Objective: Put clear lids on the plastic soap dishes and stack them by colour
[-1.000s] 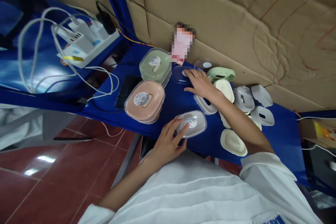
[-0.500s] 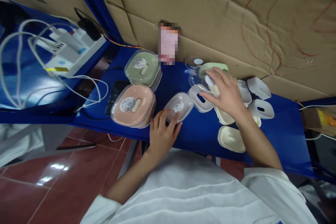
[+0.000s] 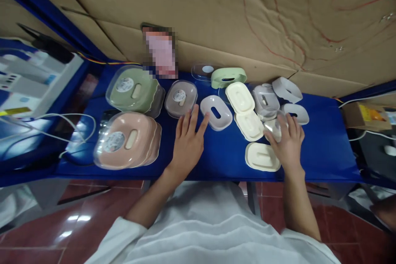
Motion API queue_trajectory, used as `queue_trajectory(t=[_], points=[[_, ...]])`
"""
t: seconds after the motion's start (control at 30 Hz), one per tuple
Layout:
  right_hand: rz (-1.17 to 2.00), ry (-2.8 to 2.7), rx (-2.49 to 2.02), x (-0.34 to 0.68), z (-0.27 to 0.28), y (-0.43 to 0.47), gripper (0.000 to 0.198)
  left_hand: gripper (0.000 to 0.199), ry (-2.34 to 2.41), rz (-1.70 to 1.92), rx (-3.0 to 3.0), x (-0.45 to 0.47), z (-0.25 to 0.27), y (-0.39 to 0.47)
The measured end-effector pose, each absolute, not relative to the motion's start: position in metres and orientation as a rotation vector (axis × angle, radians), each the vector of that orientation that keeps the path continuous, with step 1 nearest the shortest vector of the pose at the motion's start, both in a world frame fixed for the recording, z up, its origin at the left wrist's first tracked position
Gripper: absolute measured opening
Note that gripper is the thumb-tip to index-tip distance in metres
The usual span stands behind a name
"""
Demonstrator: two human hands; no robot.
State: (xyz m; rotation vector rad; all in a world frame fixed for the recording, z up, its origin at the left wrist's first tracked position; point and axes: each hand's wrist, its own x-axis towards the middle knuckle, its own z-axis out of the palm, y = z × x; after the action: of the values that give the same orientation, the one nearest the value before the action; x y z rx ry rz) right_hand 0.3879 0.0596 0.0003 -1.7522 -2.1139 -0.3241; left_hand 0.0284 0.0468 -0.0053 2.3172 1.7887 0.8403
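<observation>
- Head view, left hand: the left hand [image 3: 188,142] lies palm down, fingers spread and holding nothing; its fingertips are near a mauve, rounded-square lidded box [image 3: 181,99] and a pale lavender, slotted oval plastic piece [image 3: 223,112], contact being uncertain.
- Head view, right hand: the right hand [image 3: 287,142] is curled narrowly around a clear, rounded plastic lid [image 3: 272,130], beside two cream, rounded plastic pieces [image 3: 240,97] on the right half of the blue table [image 3: 222,154].
- Head view, hazards: the lid could snag or shift the cream pieces, given the crowding; a low wrist could push the cream, grooved oval tray [image 3: 262,156] off the nearby front edge. A careless left-hand sweep might nudge the mauve box.
- Head view, limits: fingers cover part of the lid, and transparency and blur obscure its outline. Label print is illegible; the upright screen [image 3: 162,53] is pixelated.
</observation>
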Motion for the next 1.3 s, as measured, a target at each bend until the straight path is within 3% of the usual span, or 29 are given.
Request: queue_trajectory(t=[0.1, 0.27, 0.43, 0.6, 0.77, 0.9, 0.97, 1.1, 1.3], points=[[-0.36, -2.199, -1.689, 0.368, 0.011, 0.072, 0.051, 0.06, 1.61, 0.746, 2.49, 0.033, -0.007, 0.045], [-0.18, -2.418, -1.474, 0.327, 0.023, 0.105, 0.047, 0.039, 1.286, 0.631, 2.691, 0.034, -0.007, 0.02], [-0.129, -2.515, -1.419, 0.301, 0.018, 0.137, 0.035, 0.039, 1.332, 0.866, 2.615, 0.022, -0.01, -0.005], [0.025, -2.645, -1.168, 0.292, 0.03, 0.108, 0.025, 0.042, 1.51, 1.188, 2.468, 0.012, -0.008, -0.01], [0.166, -2.719, -0.936, 0.283, 0.027, 0.06, 0.022, 0.043, 1.507, 1.095, 2.496, 0.017, -0.013, -0.005], [0.217, -2.551, -1.077, 0.285, 0.015, 0.042, 0.018, 0.044, 1.429, 0.981, 2.562, 0.016, -0.019, 0.001], [0.219, -2.447, -1.138, 0.286, 0.012, 0.036, 0.021, 0.042, 1.356, 0.923, 2.594, 0.015, -0.019, 0.004], [0.211, -2.541, -1.131, 0.278, 0.004, 0.026, 0.046, 0.041, 1.264, 0.836, 2.646, 0.012, -0.017, 0.012], [0.225, -2.631, -1.168, 0.264, -0.005, 0.027, 0.044, 0.04, 1.234, 0.728, 2.617, 0.012, -0.02, 0.017]])
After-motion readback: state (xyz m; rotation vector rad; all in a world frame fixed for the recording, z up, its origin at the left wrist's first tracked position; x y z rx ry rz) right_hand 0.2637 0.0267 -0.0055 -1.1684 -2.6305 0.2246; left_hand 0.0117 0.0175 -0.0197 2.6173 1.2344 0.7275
